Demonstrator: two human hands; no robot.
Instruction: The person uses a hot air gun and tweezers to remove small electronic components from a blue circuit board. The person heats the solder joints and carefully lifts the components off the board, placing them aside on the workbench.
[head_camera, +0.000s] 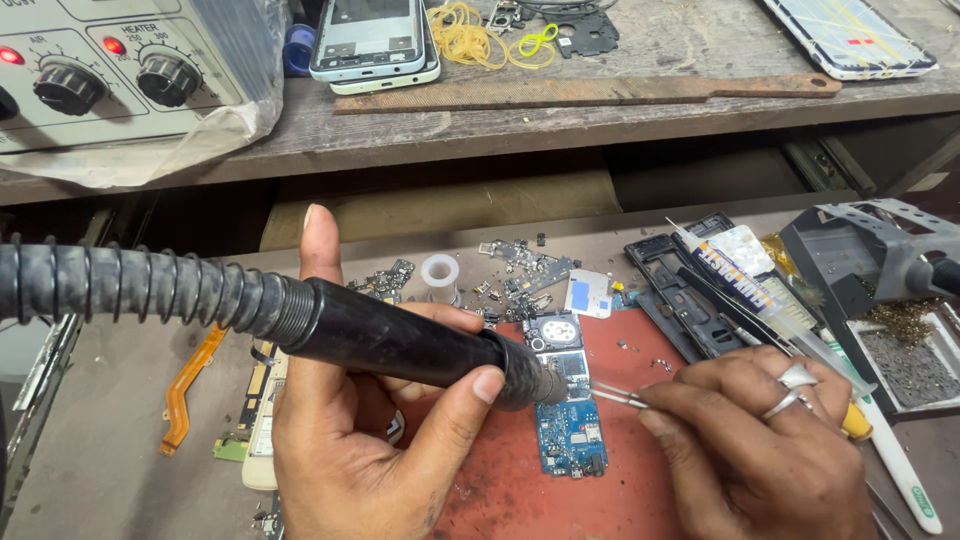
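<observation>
Two knobs (68, 88) – two red lamps (113, 46) – two rings (797, 376)

Hidden behind the black hot-air handle's tip (525, 372): the nozzle mouth and part of the blue circuit board (570, 435). Cut off below the grip: both wrists. Tweezer tips (598, 388) too fine to judge.

worn grey desk (90, 450) runs across the near scene, dusty, stained. far side: a raised wooden shelf (640, 120), scratched and weathered, spans the full width. dark gap under the shelf, with a tan board (440, 205) set in it at centre. metal drawer rail (810, 165) under the shelf at far right. light even and bright, soft shadows.
</observation>
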